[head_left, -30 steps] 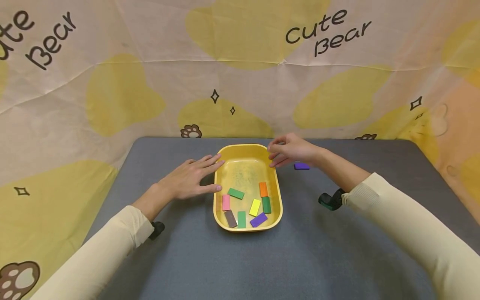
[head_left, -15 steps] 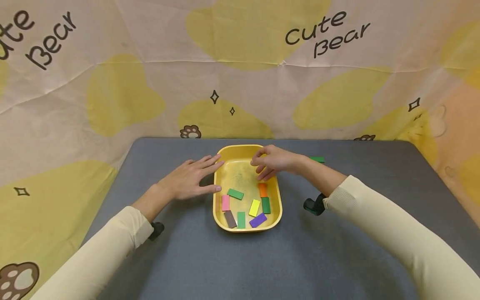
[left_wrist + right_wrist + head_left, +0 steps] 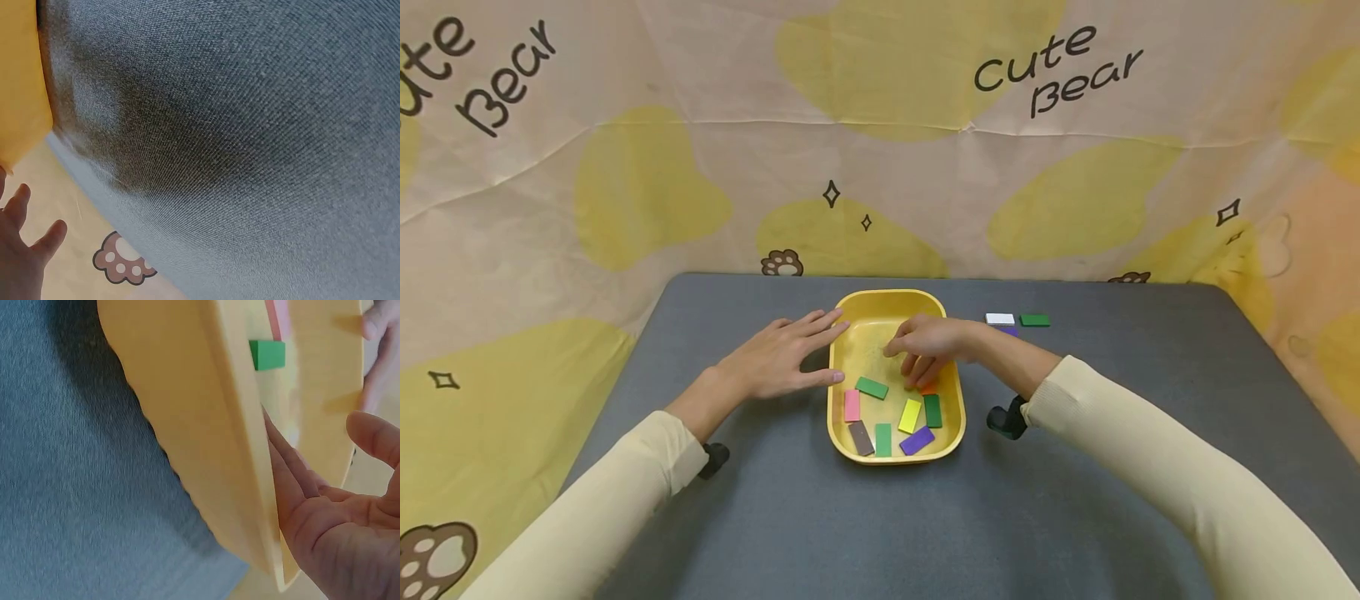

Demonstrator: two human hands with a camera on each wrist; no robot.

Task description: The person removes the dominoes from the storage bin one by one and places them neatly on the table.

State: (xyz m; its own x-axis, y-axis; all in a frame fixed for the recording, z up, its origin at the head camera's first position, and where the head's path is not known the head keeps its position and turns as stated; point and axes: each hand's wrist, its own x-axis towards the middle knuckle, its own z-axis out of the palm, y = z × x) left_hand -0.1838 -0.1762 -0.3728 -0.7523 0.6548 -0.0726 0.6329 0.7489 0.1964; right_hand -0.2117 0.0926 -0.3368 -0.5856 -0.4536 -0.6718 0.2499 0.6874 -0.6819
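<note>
A yellow tray [image 3: 868, 333] holds several small coloured rectangular blocks toward its near end. My left hand [image 3: 778, 358] lies with fingers spread, fingertips and thumb at the tray's left rim. Inside the tray, my right hand [image 3: 931, 340] reaches down with its fingers over the orange block [image 3: 929, 388], which they partly cover. Thumb and fingers stand apart in the right wrist view; the fingertips are hidden there behind the tray wall. Close by lie a dark green block [image 3: 932, 411], a yellow block [image 3: 910, 416] and a purple block [image 3: 917, 441].
Also in the tray are a pink block [image 3: 852, 406], a brown block [image 3: 861, 437] and two lighter green blocks. Right of the tray, on the grey table [image 3: 895, 533], lie a white block [image 3: 999, 319], a green block [image 3: 1034, 320] and a partly hidden purple block [image 3: 1009, 331].
My right hand has moved from beyond the tray's far right rim down into the tray, over the orange block. Its forearm has uncovered the white and green blocks. The left hand stays put.
</note>
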